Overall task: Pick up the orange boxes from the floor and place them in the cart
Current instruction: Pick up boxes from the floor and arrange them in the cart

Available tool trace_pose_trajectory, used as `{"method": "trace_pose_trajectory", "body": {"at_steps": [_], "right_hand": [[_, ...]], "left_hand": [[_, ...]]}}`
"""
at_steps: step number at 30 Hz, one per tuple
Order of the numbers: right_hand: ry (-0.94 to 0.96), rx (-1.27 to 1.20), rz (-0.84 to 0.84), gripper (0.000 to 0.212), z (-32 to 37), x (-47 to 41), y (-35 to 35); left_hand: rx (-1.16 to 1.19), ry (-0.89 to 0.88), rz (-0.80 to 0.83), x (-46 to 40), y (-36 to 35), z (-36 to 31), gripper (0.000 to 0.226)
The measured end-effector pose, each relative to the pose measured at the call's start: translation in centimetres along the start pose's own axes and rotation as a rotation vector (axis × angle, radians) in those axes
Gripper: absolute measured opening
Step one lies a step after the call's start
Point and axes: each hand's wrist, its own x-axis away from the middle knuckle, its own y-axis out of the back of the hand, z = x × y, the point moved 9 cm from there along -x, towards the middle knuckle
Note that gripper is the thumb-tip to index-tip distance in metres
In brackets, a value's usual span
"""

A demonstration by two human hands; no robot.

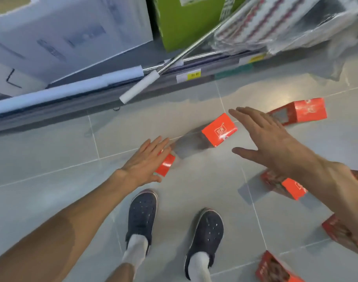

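Observation:
Several orange boxes lie scattered on the grey tiled floor. One orange box lies between my two hands, apart from both. My left hand is open, fingers spread, above a second orange box that it partly hides. My right hand is open with the palm down, just right of the middle box. A third orange box lies beyond my right hand. More orange boxes lie under my right forearm and at the lower right. No cart is in view.
A low store shelf edge runs across the top, carrying white cartons, a green carton and plastic-wrapped packs. A metal pole with a white handle leans from the shelf. My two feet in dark clogs stand below.

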Motion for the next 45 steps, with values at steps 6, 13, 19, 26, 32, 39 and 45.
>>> {"method": "trace_pose_trajectory", "body": {"at_steps": [6, 13, 19, 26, 32, 39, 45], "right_hand": [[0.055, 0.016, 0.029, 0.096, -1.5, -0.7, -7.0], [0.044, 0.135, 0.127, 0.106, -2.1, -1.4, -8.4], [0.011, 0.282, 0.207, 0.108, -4.4, -6.2, -10.0], [0.044, 0.568, 0.334, 0.109, -6.7, -11.4, -16.6], [0.090, 0.525, 0.242, 0.089, -6.1, -11.5, -16.8], [0.083, 0.348, 0.137, 0.084, 0.5, -7.5, -3.1], [0.143, 0.255, 0.086, 0.094, 10.6, -2.8, 15.6]], "left_hand": [[-0.250, 0.015, 0.082, -4.0, -6.4, 0.8, 0.099], [-0.090, 0.039, -0.112, -1.1, -2.2, 0.8, 0.080], [0.014, 0.072, -0.176, 1.2, 0.3, 2.3, 0.081], [0.111, 0.132, -0.254, 0.3, -1.9, 4.7, 0.086], [0.131, 0.171, -0.281, 1.7, -1.5, 5.1, 0.089], [0.194, 0.240, -0.311, 7.4, 8.6, 4.6, 0.097], [0.287, 0.351, -0.420, 17.0, 24.3, 3.5, 0.106]]}}
